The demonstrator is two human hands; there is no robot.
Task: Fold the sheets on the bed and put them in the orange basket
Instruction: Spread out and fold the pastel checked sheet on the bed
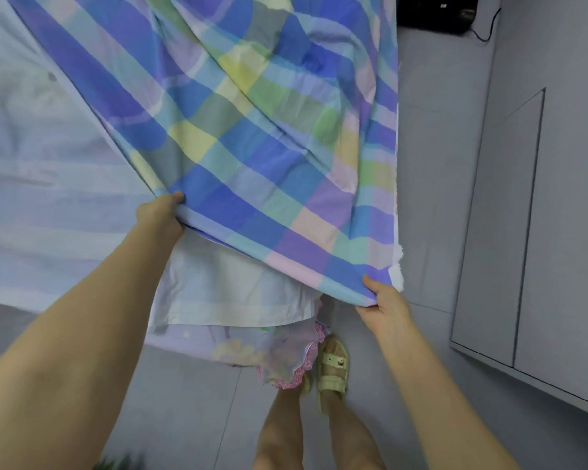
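Note:
A large plaid sheet in blue, purple, yellow and green hangs across the upper middle of the head view, lifted off the bed. My left hand grips its lower edge at the left. My right hand pinches the lower right corner of the same sheet. The edge stretches taut between both hands. A pale sheet hangs over the bed's side beneath it. The orange basket is not in view.
A grey cabinet stands at the right, with a narrow strip of grey tiled floor between it and the bed. My feet in yellow sandals stand on the floor below. A black device with a cable sits at top right.

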